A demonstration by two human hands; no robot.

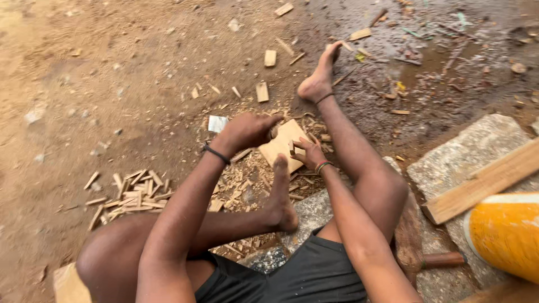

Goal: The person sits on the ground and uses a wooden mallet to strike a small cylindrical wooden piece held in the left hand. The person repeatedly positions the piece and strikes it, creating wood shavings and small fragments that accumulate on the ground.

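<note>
Fingers (300, 147), perhaps pinching, at block (281, 147) edge

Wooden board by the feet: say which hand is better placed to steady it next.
Probably the right hand: its fingers already rest on the wooden board's edge. The left hand is clenched just beside its far corner.

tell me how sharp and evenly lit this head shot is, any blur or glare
Head view: soft, even daylight with no hard shadows; the left hand and right hand on the wooden block look slightly smeared; the wet ground at top right gives a dull sheen; the yellow object at the right edge is close and soft.
</note>
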